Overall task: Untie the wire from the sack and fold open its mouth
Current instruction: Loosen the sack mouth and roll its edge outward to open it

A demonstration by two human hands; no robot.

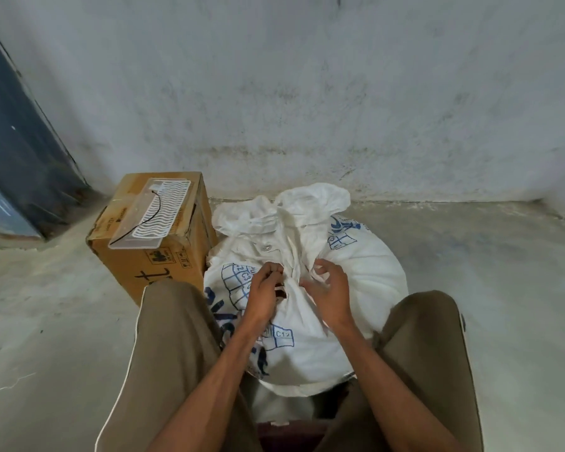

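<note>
While both hands' fingers (272,268) pinch it, the sack (356,275) neck lies between.

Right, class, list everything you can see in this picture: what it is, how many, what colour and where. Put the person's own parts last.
Sack: one, white with blue print, on the floor between the knees, neck gathered shut.
Cardboard box: one, brown, touching or nearly touching the sack's left side.
Plastic tray: one, clear with white wavy lines, on top of the box; a thin black line curves across it.
Wall: grey-white, stained, behind.
Floor: grey concrete.
Door: dark blue, far left.
Legs: two, olive-brown trousers, either side of the sack.
Left hand: at the sack's neck, fingers pinched together.
Right hand: gripping gathered cloth.
</note>
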